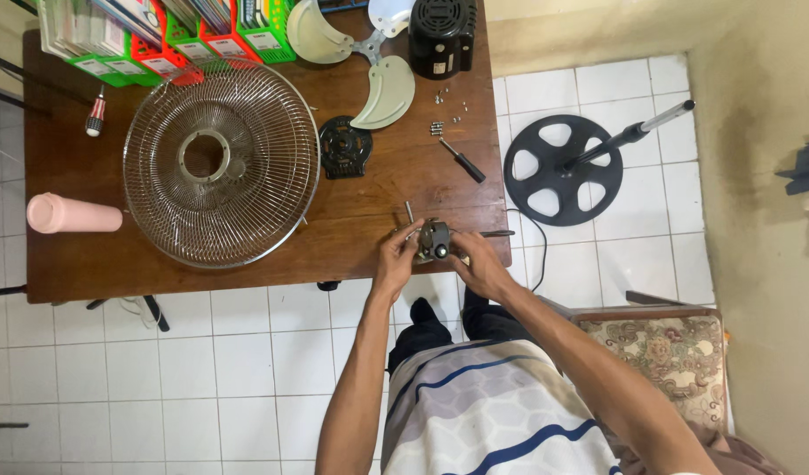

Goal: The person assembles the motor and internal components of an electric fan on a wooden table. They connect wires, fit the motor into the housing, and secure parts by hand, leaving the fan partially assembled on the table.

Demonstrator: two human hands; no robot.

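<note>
One small fan motor (pixel 434 239) is being held over the near edge of the one wooden table (pixel 369 220), which is being taken here as the landmark, and two bare hands are being kept on it. The left hand (pixel 399 255) is being pressed against the motor's left side, its fingers (pixel 402 236) being curled fairly close about the housing with only a small gap left between them. The right hand (pixel 476 261) is being wrapped around the motor's right side, its fingers being bent in a snug grip, so that the grey metal body is being clasped between both hands; how tightly the fingertips are being closed at the far side cannot be told. One thin shaft (pixel 409 211) is being shown sticking up from the motor toward the table's middle. On the table's left half one round wire fan guard (pixel 221 163) is being laid flat, and one pink bottle (pixel 73 214) is being rested just beside it at the left edge. Near the table's middle one black round plate (pixel 344 147) is being seen, and behind it, toward the far edge, one three-bladed pale fan blade (pixel 369 53) and one black motor cover (pixel 441 35). Two screwdrivers are being counted: one black-handled screwdriver (pixel 462 162) near the right edge and one red-handled screwdriver (pixel 95 113) near the left. Off the table's right side, on the white tiles, one black fan base (pixel 563 170) is being left.
</note>
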